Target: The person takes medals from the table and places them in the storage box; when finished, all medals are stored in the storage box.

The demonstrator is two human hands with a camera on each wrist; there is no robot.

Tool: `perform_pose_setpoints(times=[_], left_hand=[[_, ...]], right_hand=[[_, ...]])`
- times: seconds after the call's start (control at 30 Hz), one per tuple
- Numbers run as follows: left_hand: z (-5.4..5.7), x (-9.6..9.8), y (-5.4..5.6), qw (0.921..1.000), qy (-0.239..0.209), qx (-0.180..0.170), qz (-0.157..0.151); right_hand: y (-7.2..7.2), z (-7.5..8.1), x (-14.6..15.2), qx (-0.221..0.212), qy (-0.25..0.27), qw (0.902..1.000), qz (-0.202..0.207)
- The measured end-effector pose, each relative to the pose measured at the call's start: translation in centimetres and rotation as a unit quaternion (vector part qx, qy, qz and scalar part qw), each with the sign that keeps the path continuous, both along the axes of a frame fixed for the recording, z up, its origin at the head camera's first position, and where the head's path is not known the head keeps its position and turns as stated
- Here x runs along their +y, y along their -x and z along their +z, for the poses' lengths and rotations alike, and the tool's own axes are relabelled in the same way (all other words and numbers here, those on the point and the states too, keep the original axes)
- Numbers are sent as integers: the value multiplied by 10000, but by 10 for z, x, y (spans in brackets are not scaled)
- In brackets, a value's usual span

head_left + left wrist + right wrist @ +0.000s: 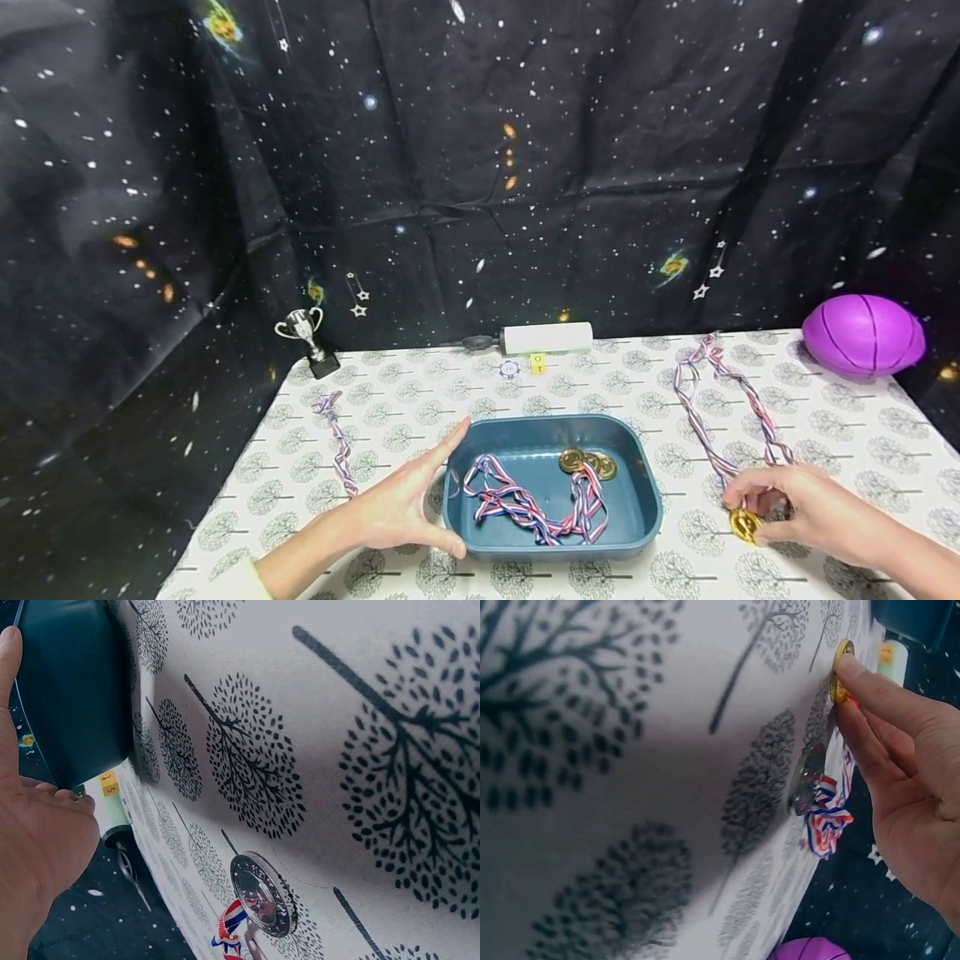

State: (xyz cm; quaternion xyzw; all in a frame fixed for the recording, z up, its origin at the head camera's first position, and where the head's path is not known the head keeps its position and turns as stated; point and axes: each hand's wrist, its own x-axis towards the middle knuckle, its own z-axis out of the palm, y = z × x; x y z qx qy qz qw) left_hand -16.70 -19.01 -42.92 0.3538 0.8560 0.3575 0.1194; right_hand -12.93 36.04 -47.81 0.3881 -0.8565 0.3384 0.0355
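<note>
A dark teal plastic bin point(498, 429) sits on the table, holding several gold medals point(572, 459) with tangled red, white and blue ribbons point(517, 506). My left hand point(397, 504) spans its left end, fingers extended toward the far corner, thumb along the near one. To the right of the bin, my right hand point(813, 512) pinches a gold medal point(744, 526) between thumb and fingers, its ribbon point(697, 421) trailing to the back. Beside this hand lies a silver medal point(808, 780) on a ribbon, hidden behind the hand in the head view.
Another silver medal point(264, 894) lies left of the bin, its ribbon point(341, 450) running back. A small trophy point(303, 333) stands back left, a purple ball point(864, 336) back right. A white cylinder point(547, 337), yellow block point(537, 363) and poker chip point(509, 368) lie along the back.
</note>
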Motion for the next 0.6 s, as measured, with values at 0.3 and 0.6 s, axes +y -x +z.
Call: perform_pose_setpoints(times=[0.3, 0.6], left_hand=[[-1, 0, 0, 10000, 19, -69, 44], [-2, 0, 2, 10000, -3, -61, 17]], right_hand=[[6, 12, -6, -169, -101, 9997, 163], [14, 24, -6, -10, 523, 9984, 222]])
